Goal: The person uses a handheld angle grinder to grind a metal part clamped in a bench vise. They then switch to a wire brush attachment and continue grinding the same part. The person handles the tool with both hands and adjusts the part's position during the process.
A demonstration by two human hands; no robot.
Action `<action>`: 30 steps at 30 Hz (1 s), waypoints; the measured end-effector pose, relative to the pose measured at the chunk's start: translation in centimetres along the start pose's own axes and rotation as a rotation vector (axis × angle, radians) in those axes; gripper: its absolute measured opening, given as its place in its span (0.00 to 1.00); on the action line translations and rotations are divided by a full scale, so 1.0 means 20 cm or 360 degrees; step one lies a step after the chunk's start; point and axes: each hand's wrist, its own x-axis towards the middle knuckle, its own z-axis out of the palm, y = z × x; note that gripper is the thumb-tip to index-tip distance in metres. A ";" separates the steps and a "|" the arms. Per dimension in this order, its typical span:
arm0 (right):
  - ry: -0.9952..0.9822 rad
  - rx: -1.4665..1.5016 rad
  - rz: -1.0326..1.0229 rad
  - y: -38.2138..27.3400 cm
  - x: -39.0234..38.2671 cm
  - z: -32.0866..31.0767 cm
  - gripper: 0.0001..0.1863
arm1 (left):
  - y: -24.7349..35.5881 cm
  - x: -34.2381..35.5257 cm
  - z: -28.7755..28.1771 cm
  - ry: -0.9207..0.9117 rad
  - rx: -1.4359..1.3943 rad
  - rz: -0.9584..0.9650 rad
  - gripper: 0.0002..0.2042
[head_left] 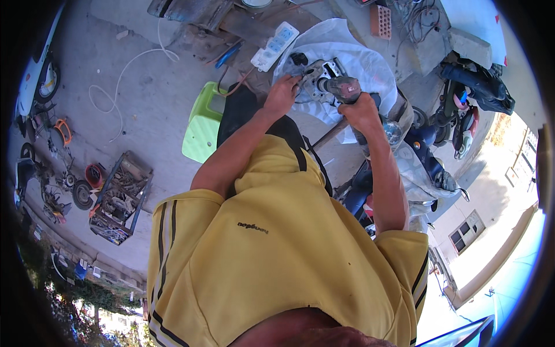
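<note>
My right hand (358, 109) is closed round a red-and-grey power tool (343, 88), whose front end points left over a silver metal engine part (317, 79). My left hand (283, 90) has its fingers curled at the left side of that part; what they grip is too small to make out. The part rests on a white plastic sheet (370, 69), with a small black piece (299, 58) just behind it.
A green plastic stool (196, 136) stands left, a power strip (275, 45) behind my left hand. A perforated brick (381, 21) lies at the back. Scooters (462, 110) crowd the right. A metal frame of parts (120, 196) lies left; a hose (123, 92) loops across the ground.
</note>
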 end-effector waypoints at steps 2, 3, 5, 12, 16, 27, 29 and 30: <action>-0.0080 0.0148 0.0025 0.00 0.00 -0.01 0.20 | -0.02 0.00 0.00 -0.0016 0.0014 0.0031 0.17; -0.0164 0.0302 0.0051 -0.03 0.00 -0.04 0.18 | -0.04 0.00 0.01 -0.0011 0.0008 0.0045 0.17; -0.0233 0.0656 0.0139 0.00 -0.01 -0.04 0.14 | -0.04 0.00 0.01 -0.0033 0.0004 0.0066 0.18; 0.0039 0.1674 0.0323 0.22 -0.09 0.15 0.10 | 0.01 0.01 -0.04 -0.0195 0.0030 0.0006 0.19; 0.0140 0.1668 0.0187 0.22 -0.14 0.21 0.08 | 0.03 0.02 -0.06 -0.0211 0.0028 -0.0024 0.19; 0.0247 0.0664 0.0159 0.20 -0.06 0.33 0.22 | -0.02 0.05 -0.03 -0.0120 0.0051 0.0077 0.14; 0.0277 0.0687 0.0119 0.19 -0.08 0.32 0.23 | -0.01 0.05 -0.03 -0.0133 0.0048 0.0041 0.14; 0.0260 0.0661 0.0131 0.20 -0.07 0.32 0.23 | 0.00 0.05 -0.04 -0.0163 0.0038 -0.0001 0.14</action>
